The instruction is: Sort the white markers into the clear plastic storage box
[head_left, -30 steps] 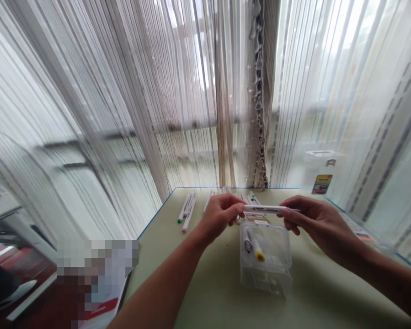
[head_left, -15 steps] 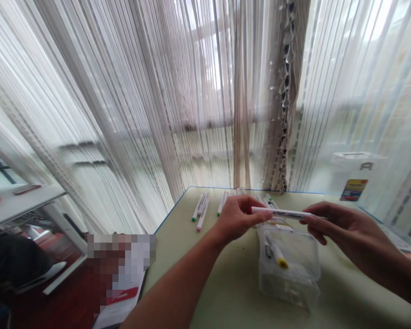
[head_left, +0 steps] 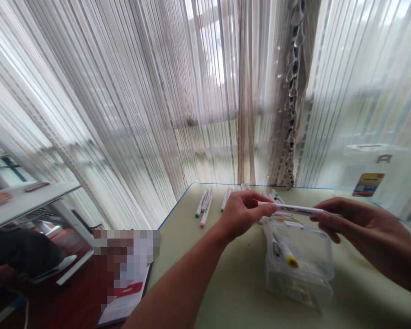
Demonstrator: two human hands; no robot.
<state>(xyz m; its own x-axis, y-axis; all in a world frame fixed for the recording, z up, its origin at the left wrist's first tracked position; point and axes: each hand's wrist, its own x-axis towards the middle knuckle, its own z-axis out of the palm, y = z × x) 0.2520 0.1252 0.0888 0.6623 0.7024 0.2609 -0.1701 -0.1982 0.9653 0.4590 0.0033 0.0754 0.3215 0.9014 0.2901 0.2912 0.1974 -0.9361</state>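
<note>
A white marker (head_left: 294, 209) is held level above a clear plastic box (head_left: 303, 267). My left hand (head_left: 242, 212) pinches its left, red-tipped end. My right hand (head_left: 356, 224) grips the other end between fingers and thumb. Inside the box lie two markers, one with a yellow cap (head_left: 290, 260). The box stands on a pale green table (head_left: 232, 283), just under both hands.
Several loose markers (head_left: 205, 208) lie at the table's far edge near the striped curtains (head_left: 157, 100). A translucent container with a yellow label (head_left: 368, 183) stands far right. A booklet (head_left: 126, 297) overhangs the table's left edge. Another desk (head_left: 23, 205) stands left.
The view has swung left, so hands and box sit further right in frame. Both hands keep hold of the same marker above the box.
</note>
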